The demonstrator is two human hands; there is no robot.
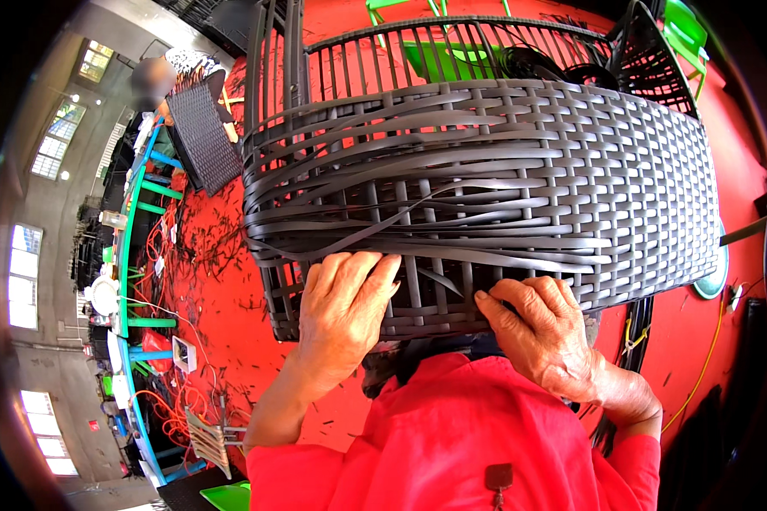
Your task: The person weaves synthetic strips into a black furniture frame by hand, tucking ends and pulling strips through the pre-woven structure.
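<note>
A dark grey plastic rattan furniture frame [639, 170] lies across in front of me. Its right part is closely woven; on the left, long loose rattan strips [452, 162] run over the upright ribs. My left hand [341, 311] is at the near left edge of the weave, fingers curled against the lowest loose strips. Farther right, my right hand [541, 328] bends its fingers at the near edge, thumb and forefinger close together beside a rib. What lies between those fingertips is hidden. A short slanting strip end [439, 281] shows between the two hands.
Beyond the panel stand slatted sides of the frame [358, 64] and a coil of dark strips [562, 68]. Green chairs [686, 38] are at the back. Cut scraps litter the red floor [222, 298]. At left, another person holds a woven panel [204, 136] near a green-and-blue bench [128, 281].
</note>
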